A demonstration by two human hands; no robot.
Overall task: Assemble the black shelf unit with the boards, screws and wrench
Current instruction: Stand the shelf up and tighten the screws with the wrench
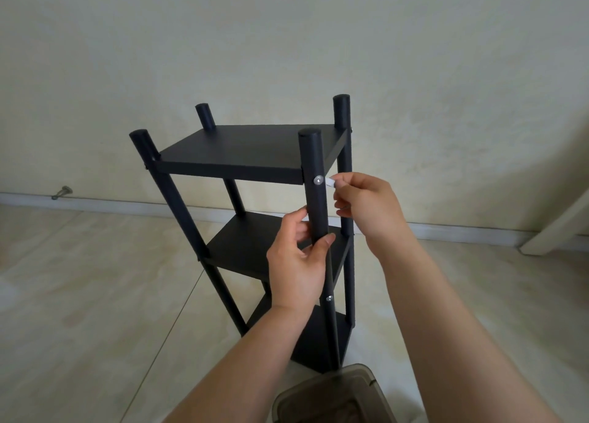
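Shelf unit (255, 155) stands upright on the pale floor (79, 279), near the wall. The left hand (296, 263) wraps around the front right post (315, 193). The right hand (366, 206) pinches a small white piece (330, 183) beside the top silver screw (318, 180). A brown box (334, 397) sits by the bottom edge.

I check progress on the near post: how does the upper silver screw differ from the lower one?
The upper screw looks larger and has a silvery tool, pinched by the right hand, beside it; the lower screw looks smaller and stands untouched below the left hand. Both sit in the same black post.
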